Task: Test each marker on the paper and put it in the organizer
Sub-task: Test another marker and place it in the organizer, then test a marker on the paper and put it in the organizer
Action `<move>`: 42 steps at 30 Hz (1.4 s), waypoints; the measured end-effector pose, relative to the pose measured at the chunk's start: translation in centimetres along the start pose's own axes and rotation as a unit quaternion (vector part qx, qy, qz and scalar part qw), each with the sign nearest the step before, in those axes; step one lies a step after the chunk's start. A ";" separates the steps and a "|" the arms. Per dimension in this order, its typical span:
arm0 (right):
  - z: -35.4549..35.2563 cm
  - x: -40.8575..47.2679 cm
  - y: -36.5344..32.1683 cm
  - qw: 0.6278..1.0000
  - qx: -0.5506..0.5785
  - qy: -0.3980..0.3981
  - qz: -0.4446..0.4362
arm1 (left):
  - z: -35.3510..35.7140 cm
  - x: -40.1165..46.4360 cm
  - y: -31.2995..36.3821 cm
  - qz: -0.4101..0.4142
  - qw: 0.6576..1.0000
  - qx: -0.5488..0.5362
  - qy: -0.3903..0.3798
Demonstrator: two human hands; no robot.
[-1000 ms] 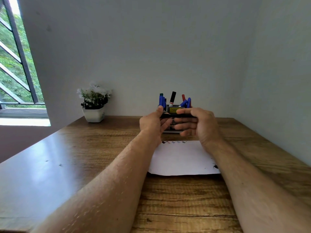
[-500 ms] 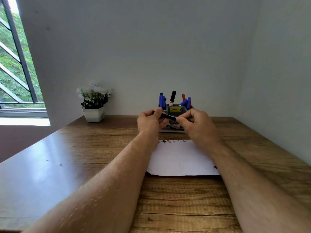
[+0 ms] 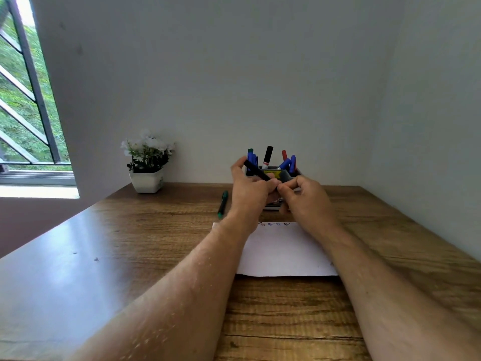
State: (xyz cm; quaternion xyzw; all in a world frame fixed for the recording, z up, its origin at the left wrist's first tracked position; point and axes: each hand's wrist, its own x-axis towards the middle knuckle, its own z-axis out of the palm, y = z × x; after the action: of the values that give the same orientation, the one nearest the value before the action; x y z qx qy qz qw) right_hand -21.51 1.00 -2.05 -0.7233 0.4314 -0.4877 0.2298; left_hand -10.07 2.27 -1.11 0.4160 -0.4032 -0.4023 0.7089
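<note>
A black marker is gripped in my left hand, slanting up to the left in front of the organizer. My right hand pinches closed at the marker's right end; whether it holds the cap I cannot tell. The grey organizer stands at the table's far edge with several blue, red and black markers upright in it, its lower part hidden by my hands. A white paper with small colour scribbles along its far edge lies below my hands. A green marker lies on the table left of my left wrist.
A white pot with white flowers stands at the far left of the wooden table. Walls close the back and right. A barred window is on the left.
Both hands lifted the black marker from flat to slanting, its left end higher. My hands drew slightly toward me, and the green marker on the table came into view.
</note>
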 end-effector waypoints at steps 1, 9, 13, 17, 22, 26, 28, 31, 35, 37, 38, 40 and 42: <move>0.0 0.0 0.0 1.000 -0.005 0.006 -0.007 | 0.0 0.0 0.0 0.020 1.000 0.016 -0.001; -0.9 0.6 0.0 0.987 -0.027 0.157 0.011 | 1.3 0.7 1.1 0.224 0.959 0.168 0.028; -0.4 0.5 0.3 0.986 -0.118 0.111 0.036 | 2.7 2.6 1.7 0.290 0.926 0.241 0.024; 0.1 0.5 0.7 0.983 -0.171 0.037 0.053 | 4.2 4.4 2.1 0.301 0.920 0.251 0.017; 0.3 1.0 1.1 0.979 -0.189 0.014 0.072 | 5.6 6.0 1.6 0.301 0.896 0.326 0.016; 0.5 1.4 1.3 0.957 -0.287 -0.025 0.025 | 6.0 6.9 -0.1 0.290 0.840 0.458 -0.002; 0.3 1.4 1.3 0.945 -0.325 -0.031 0.008 | 6.2 7.1 -0.8 0.288 0.808 0.514 -0.010; 0.2 1.2 1.0 0.937 -0.347 -0.034 0.006 | 6.3 7.0 -0.9 0.281 0.783 0.555 -0.001; 0.2 1.2 0.4 0.930 -0.363 -0.047 0.018 | 6.6 6.6 -0.1 0.278 0.746 0.605 0.014; 0.1 1.0 0.3 0.939 -0.340 -0.044 0.032 | 6.7 6.2 0.1 0.277 0.737 0.616 0.014; 0.0 0.8 0.2 0.950 -0.309 -0.035 0.042 | 6.6 5.9 0.2 0.271 0.738 0.618 0.014; -0.2 0.4 0.0 0.961 -0.270 -0.023 0.058 | 6.2 5.4 0.1 0.260 0.750 0.607 0.027; -0.2 0.5 0.1 0.959 -0.273 -0.029 0.070 | 5.4 5.0 0.0 0.251 0.772 0.582 0.050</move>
State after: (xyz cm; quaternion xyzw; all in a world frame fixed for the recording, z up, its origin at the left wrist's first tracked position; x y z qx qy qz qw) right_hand -21.69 0.53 -1.77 -0.7407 0.5905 -0.3129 0.0697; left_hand -13.21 -3.70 1.80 0.6523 -0.6148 0.1232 0.4259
